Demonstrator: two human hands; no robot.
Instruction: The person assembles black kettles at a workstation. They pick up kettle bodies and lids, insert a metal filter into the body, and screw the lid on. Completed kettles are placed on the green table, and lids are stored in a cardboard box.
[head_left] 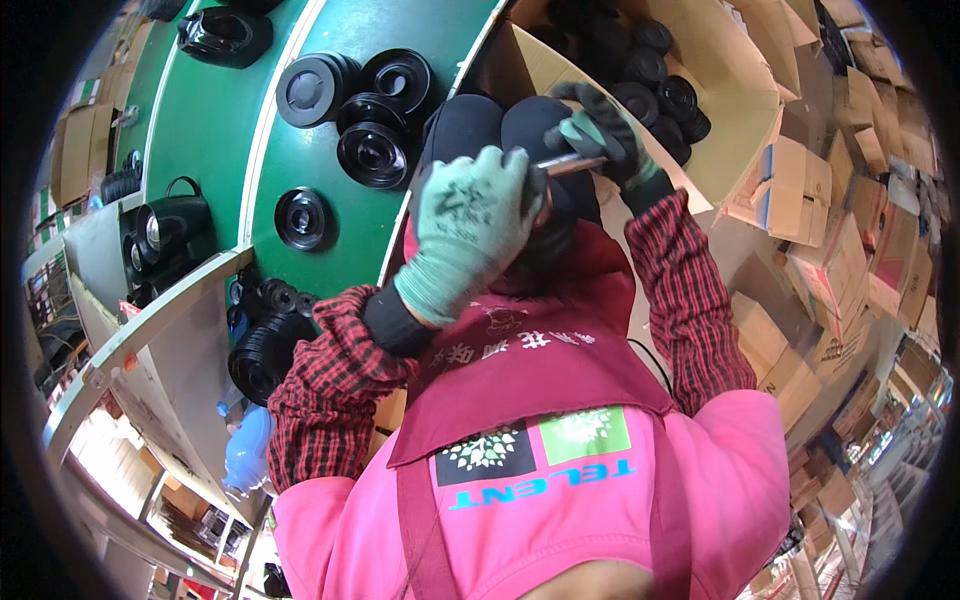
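From where I stand, the gloved left hand (475,215) is closed, fingers folded on one end of a slim metal tool (572,164), held above the lap (465,125). The right hand (605,135) is at the opposite end, fingers bent; what they pinch, I cannot tell. Step, as judged: tool handling with both hands. The next move calls for steady control (mind the glove fabric). Black disc-shaped parts (372,155) occupy the green tabletop (360,220); similar ones lie in the carton (745,120).
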